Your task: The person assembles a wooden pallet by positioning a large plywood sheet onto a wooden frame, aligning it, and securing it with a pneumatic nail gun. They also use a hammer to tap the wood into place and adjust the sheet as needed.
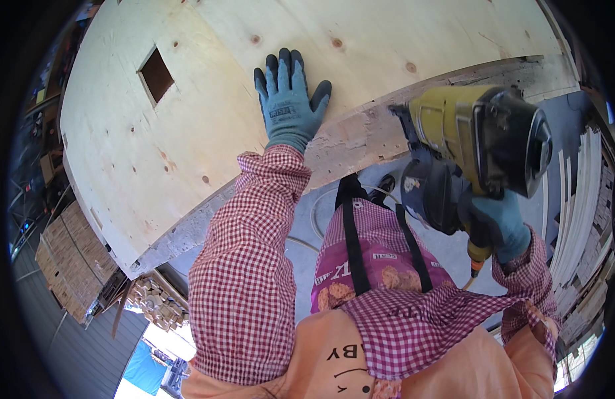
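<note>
My left hand (pixel 291 110), in a blue-grey work glove with dark fingertips, lies flat with fingers spread on a large pale plywood sheet (pixel 214 86). My right hand (pixel 503 223), in a matching glove, is wrapped round the handle of a yellow and black pneumatic nail gun (pixel 467 136). The gun is raised at the right, by the near edge of the plywood. Its nose (pixel 402 120) points left toward the sheet; whether it touches the wood I cannot tell. An orange air hose fitting (pixel 477 265) hangs below the grip.
A square hole (pixel 156 76) is cut through the plywood at the left. A rough, worn board (pixel 361 143) shows along the sheet's near edge. Stacked timber (pixel 158 299) stands at the lower left, and long pale strips (pixel 580 193) lie at the right. A thin hose (pixel 314 216) curves over the floor.
</note>
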`<control>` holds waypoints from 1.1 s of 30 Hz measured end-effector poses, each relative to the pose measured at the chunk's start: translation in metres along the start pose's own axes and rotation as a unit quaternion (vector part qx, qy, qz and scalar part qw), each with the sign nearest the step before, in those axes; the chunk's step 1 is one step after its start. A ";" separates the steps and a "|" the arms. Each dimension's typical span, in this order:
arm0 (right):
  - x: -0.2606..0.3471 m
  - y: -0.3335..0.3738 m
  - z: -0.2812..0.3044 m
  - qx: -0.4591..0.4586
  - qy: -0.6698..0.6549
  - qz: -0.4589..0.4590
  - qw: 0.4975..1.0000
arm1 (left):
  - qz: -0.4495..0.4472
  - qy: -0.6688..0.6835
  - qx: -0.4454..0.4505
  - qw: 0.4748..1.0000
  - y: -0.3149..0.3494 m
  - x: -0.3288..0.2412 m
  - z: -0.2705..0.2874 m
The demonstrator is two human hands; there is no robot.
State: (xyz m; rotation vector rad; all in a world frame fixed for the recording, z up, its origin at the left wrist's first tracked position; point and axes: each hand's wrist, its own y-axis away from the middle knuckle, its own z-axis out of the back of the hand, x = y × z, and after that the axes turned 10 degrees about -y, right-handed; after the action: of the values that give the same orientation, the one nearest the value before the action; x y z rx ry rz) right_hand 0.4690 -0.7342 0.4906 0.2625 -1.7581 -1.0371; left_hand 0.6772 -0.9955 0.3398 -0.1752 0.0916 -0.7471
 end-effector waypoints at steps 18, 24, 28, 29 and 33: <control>-0.008 -0.013 -0.010 0.004 0.027 0.056 0.998 | -0.012 -0.008 -0.020 1.000 0.002 0.003 -0.004; 0.000 0.006 -0.007 0.029 0.118 0.083 0.989 | -0.014 -0.003 -0.023 1.000 0.002 0.003 -0.003; 0.004 -0.007 -0.013 0.012 0.093 0.073 0.993 | -0.020 -0.005 -0.032 0.999 0.003 0.005 -0.005; 0.012 -0.009 -0.017 -0.026 0.017 0.008 0.999 | -0.022 -0.004 -0.032 0.999 0.002 0.005 -0.005; 0.004 -0.002 -0.016 -0.015 0.085 0.064 0.994 | -0.024 0.003 -0.028 0.999 0.006 0.003 -0.004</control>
State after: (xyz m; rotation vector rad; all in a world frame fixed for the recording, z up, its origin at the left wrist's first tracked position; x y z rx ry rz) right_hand 0.4805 -0.7464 0.4932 0.2103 -1.5842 -0.9213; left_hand 0.6825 -0.9937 0.3346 -0.2298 0.1140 -0.7925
